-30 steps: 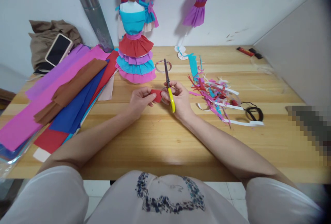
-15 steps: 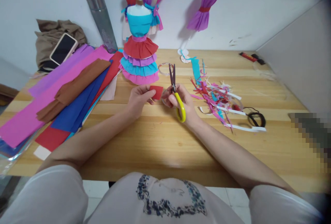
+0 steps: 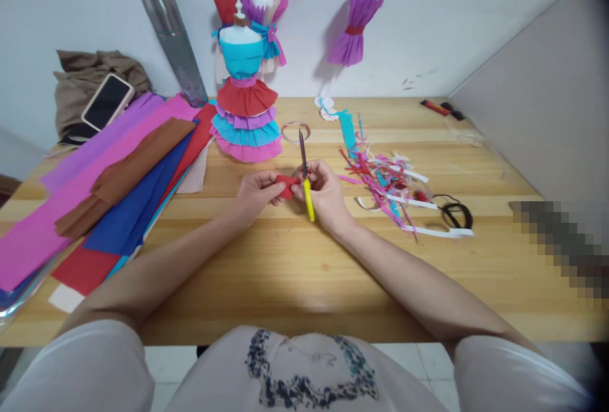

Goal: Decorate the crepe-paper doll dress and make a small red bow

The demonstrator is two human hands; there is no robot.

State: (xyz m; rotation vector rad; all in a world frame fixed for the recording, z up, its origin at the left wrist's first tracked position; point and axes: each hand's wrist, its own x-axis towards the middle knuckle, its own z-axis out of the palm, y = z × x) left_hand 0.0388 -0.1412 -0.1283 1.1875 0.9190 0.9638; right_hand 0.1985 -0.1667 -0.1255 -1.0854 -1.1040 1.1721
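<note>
Pinching red paper (image 3: 287,183) between left hand (image 3: 257,196) and right hand (image 3: 329,199); holding scissors (image 3: 308,200) in right, blades toward twelve o'clock.

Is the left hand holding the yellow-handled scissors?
No: the right hand holds the scissors, and the left hand holds a red piece.

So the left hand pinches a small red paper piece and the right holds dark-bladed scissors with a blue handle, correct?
Not quite: in the head view, the dark-bladed scissors have a yellow handle. The right hand does hold them, and the left hand pinches the small red paper piece.
</note>
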